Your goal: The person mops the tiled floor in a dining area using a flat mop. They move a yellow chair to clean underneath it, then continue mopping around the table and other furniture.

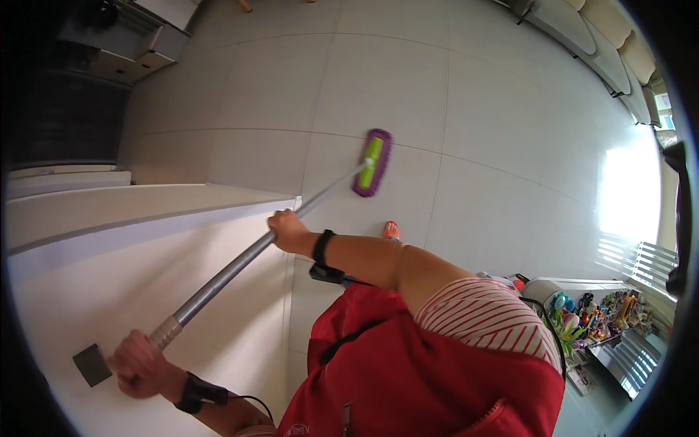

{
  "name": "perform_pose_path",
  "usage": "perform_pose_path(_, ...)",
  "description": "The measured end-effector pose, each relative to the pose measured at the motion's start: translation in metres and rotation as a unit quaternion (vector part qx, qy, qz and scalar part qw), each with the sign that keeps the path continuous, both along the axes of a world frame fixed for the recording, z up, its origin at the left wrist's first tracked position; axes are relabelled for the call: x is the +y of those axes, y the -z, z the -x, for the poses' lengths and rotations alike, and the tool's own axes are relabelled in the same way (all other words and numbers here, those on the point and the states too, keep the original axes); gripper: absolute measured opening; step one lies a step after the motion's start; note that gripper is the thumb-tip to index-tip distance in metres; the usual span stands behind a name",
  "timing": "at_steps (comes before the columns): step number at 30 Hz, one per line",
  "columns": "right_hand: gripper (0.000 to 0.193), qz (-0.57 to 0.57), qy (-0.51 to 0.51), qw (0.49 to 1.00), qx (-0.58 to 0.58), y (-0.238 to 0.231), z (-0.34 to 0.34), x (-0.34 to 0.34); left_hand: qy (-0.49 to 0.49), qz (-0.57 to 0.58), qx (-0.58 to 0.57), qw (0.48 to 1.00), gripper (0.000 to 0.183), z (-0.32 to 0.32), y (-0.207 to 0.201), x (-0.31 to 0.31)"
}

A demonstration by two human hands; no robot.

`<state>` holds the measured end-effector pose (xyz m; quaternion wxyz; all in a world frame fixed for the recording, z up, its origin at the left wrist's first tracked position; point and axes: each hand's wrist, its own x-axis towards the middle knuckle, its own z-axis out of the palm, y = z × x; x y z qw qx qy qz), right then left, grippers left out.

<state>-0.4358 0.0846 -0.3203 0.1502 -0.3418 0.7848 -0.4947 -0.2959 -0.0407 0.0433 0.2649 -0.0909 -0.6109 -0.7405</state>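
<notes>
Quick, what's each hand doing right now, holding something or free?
Left hand: closed around the top end of the mop handle.
Right hand: closed around the same handle, farther down toward the mop head.

pale tiled floor [386, 80] | white wall [80, 291] | sofa [564, 29] | bright glare [632, 182]

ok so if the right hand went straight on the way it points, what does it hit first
Probably the white wall, beyond the mop pole the right hand grips; how far off is unclear.
</notes>
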Motion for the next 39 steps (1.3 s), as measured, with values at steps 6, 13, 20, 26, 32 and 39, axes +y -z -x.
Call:
perform_pose_path(6,0.01,0.091,-0.025,0.995,-0.023,0.004,0.088,-0.043,0.021,0.209,-0.067,0.975,0.025,0.024,0.031,0.029)
perform_pose_path(13,0.019,-0.033,-0.023,0.999,0.021,-0.034,0.102,-0.022,0.019,-0.024,0.041,0.999,0.026,0.058,0.01,-0.07)
perform_pose_path(20,0.029,-0.187,0.173,0.965,-0.059,0.04,0.124,0.158,0.213,-0.056,-0.119,0.968,0.033,0.204,0.126,-0.032)
perform_pose_path(26,0.017,-0.248,0.297,0.922,-0.02,0.116,0.135,0.299,0.359,-0.12,-0.232,0.896,0.023,0.3,0.196,0.087)
perform_pose_path(32,0.009,-0.361,0.137,0.922,-0.039,0.096,0.222,0.201,0.114,-0.155,-0.21,0.959,0.024,0.332,0.167,0.021)
perform_pose_path(39,0.009,-0.09,-0.096,0.99,0.043,0.007,0.269,-0.036,-0.071,0.03,-0.034,0.996,0.03,0.252,0.004,-0.009)
